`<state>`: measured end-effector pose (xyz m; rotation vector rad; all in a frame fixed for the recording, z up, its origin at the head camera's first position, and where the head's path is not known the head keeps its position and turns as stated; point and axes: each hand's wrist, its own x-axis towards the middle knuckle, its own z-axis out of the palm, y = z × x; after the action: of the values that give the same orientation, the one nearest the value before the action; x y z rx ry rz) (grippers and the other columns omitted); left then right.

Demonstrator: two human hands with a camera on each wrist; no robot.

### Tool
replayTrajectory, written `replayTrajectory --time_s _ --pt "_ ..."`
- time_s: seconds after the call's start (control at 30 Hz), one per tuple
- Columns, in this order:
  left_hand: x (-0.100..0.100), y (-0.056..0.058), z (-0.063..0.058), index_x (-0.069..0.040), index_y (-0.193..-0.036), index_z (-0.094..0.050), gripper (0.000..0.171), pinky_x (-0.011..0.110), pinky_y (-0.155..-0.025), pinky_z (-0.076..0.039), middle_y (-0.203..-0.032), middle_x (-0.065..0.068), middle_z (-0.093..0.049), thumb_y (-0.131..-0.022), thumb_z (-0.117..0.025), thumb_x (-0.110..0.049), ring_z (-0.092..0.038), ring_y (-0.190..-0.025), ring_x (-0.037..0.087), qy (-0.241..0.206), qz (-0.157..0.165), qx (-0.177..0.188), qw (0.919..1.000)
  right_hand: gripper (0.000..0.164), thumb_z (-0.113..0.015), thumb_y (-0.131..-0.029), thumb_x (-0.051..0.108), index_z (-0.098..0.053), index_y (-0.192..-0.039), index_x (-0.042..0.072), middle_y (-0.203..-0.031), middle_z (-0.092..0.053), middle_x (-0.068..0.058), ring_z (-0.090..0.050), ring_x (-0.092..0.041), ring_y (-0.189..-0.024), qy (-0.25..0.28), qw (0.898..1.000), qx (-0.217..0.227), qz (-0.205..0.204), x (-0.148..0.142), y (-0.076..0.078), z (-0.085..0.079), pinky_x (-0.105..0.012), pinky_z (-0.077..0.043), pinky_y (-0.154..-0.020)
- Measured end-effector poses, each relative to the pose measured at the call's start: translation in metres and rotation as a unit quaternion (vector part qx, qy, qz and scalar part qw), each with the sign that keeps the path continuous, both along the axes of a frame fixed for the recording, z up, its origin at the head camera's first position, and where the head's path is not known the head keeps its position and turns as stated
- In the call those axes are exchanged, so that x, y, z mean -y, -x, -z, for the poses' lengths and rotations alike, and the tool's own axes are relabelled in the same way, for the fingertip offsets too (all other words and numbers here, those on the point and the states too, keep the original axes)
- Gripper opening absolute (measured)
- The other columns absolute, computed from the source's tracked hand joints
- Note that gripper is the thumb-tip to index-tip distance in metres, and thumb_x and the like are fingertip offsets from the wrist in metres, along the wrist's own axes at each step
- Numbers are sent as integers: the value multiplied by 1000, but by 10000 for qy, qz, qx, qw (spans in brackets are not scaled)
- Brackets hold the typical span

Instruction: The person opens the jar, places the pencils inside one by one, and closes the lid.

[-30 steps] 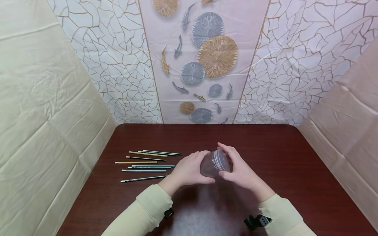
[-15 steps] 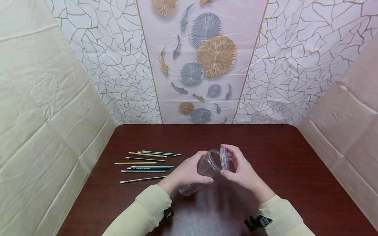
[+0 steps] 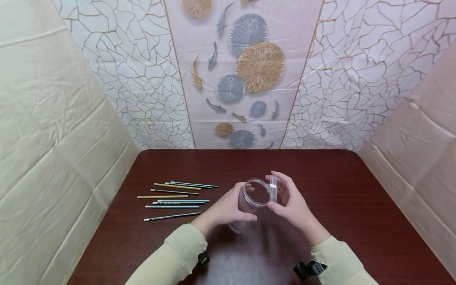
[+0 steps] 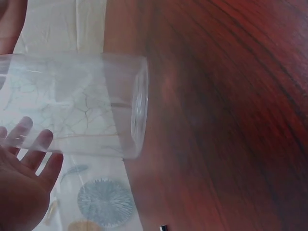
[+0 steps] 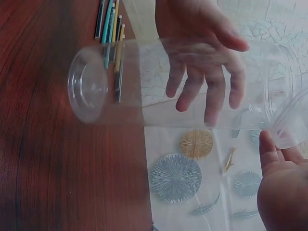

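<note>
The left hand wraps thumb and fingers round a clear plastic jar, tilted over the worktop, midway between left and right edges. The right hand pinches its clear lid just beside the open mouth. Eraser-tipped pencils lie toward the left edge; beyond the far edge hangs fish-printed cloth.

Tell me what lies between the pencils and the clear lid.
In the head view, the left grip and the clear jar it holds lie between them, with the pencils on the left and the lid on the right.
</note>
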<state>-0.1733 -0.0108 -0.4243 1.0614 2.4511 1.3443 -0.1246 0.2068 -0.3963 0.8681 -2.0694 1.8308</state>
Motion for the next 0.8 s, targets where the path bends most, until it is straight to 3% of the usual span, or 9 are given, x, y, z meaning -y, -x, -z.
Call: replayTrajectory --time_s 0.3,0.57,0.8 --pt "0 3 9 -14 -133 -32 87 33 -98 -38 -131 -6 -51 -67 -85 -35 -48 -118 9 59 -149 147 9998 74 -62 -73 -21 -28 -138 -8 -130 -52 -1 -53 -18 -115 232 9996 -107 -133 5 3 5 -23 -41 -95" --pt "2 5 14 -20 -133 -31 88 33 -93 -42 -128 -6 -53 -65 -84 -40 -54 -110 10 290 -337 269 9987 75 -63 -75 -18 -28 -140 -5 -129 -48 -26 -52 -20 -116 9 10000 73 50 6 5 9 -22 -42 -93" --pt "3 7 17 -18 -135 -29 92 34 -90 -44 -120 -2 -54 -65 -83 -44 -56 -103 12 346 -469 434 9974 75 -64 -74 -18 -29 -139 -5 -128 -53 3 -52 -15 -116 47 10000 71 45 8 8 10 -21 -41 -94"
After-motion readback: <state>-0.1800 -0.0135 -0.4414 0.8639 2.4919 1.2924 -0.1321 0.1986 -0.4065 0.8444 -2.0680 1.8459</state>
